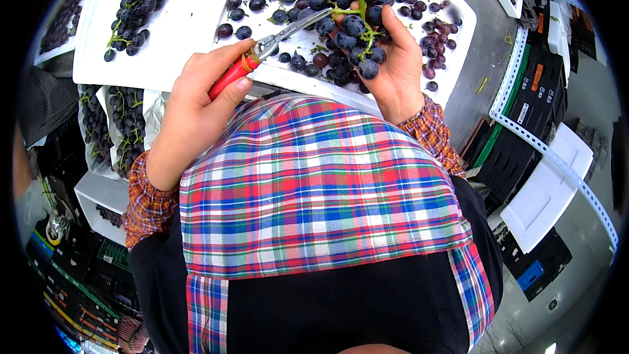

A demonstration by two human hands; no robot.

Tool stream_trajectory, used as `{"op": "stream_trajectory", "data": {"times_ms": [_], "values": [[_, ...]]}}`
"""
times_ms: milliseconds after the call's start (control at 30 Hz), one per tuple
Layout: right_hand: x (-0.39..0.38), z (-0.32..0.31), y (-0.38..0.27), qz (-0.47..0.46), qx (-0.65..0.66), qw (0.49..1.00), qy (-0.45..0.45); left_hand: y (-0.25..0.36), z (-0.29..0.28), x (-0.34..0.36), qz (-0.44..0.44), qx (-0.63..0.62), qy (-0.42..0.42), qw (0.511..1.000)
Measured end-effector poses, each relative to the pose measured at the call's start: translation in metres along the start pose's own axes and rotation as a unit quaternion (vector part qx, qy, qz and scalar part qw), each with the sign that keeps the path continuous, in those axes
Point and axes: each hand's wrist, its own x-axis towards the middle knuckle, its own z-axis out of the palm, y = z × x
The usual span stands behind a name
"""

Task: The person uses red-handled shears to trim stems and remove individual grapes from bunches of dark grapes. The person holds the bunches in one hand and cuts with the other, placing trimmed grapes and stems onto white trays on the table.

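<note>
My left hand [204,88] is closed round the red handles of a pair of scissors [237,73]. Their narrow metal blades point up and right, with the tips at the green stem of a bunch of dark grapes [354,24]. That bunch rests in my right hand [401,69], its thumb along the right side and the other fingers partly hidden behind the fruit. Under both hands, many loose dark and reddish grapes [257,4] lie scattered over a white foam tray [452,69].
On the white board [177,52] at the left lies another bunch of grapes [141,6]. Below it, a lined box holds more bunches [124,124]. Stacked black crates [527,105] and a white lid [547,187] are at the right, by a perforated metal strip [550,154].
</note>
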Motion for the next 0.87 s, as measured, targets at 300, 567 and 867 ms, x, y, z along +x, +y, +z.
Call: {"op": "stream_trajectory", "data": {"times_ms": [300, 567, 867], "values": [[0.0, -0.006, 0.0, 0.054, 0.033, 0.998, -0.013, -0.008, 0.003, 0.0, -0.029, -0.033, 0.02, 0.999], [0.001, -0.01, 0.002, 0.113, 0.103, 0.988, 0.014, -0.025, 0.012, 0.007, -0.107, -0.109, 0.047, 0.987], [-0.01, 0.001, 0.006, 0.064, -0.024, 0.997, 0.026, -0.051, 0.034, 0.028, 0.074, 0.257, 0.158, 0.95]]}}
